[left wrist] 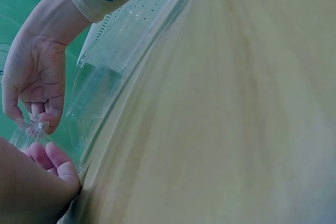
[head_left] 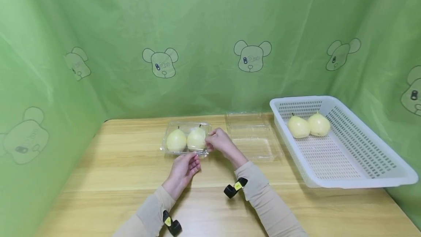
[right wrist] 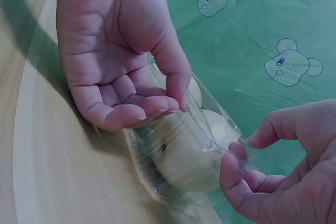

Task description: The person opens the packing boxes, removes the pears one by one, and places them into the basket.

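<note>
A clear plastic clamshell box point(head_left: 163, 147) sits on the table with two pale yellow pears, a left pear point(head_left: 176, 140) and a right pear point(head_left: 196, 140), side by side inside. My left hand point(head_left: 183, 168) is at the box's front edge, thumb and forefinger pinching the plastic rim. At the right side, my right hand point(head_left: 222, 143) pinches the rim near the front corner between thumb and curled fingers. The right wrist view shows the lid's clear edge point(right wrist: 202, 124) stretched between both hands, above the pears.
An open clear clamshell box point(head_left: 251, 147) lies right of my right hand. Beyond it stands a white perforated basket point(head_left: 304, 173) holding two more pears point(head_left: 298, 127). Green curtains point(head_left: 204, 94) with bear-head prints enclose the wooden table point(head_left: 115, 178) at the back and sides.
</note>
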Demonstrator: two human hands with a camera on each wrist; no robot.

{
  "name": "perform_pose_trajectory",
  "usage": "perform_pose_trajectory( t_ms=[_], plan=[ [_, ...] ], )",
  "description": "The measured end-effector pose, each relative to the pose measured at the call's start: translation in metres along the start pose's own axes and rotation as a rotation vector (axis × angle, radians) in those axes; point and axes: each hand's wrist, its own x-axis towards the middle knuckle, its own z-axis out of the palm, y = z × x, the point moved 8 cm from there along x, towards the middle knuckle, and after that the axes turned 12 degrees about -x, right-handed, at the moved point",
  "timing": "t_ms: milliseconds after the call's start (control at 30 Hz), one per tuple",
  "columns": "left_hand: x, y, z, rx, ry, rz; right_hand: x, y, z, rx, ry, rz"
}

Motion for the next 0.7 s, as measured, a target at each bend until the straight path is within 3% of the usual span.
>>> perform_pose_trajectory(
  t_ms=[267,467,700],
  plan=[
    [-0.001,0.002,0.000,0.011,-0.009,0.006,-0.004,-0.001,0.003,0.000,0.000,0.000],
    [0.000,-0.005,0.003,0.008,-0.019,-0.003,-0.007,-0.009,0.012,0.064,-0.003,0.021],
    [-0.001,-0.010,0.000,-0.034,0.017,-0.034,-0.005,-0.007,0.016,0.097,-0.028,0.039]
  ],
)
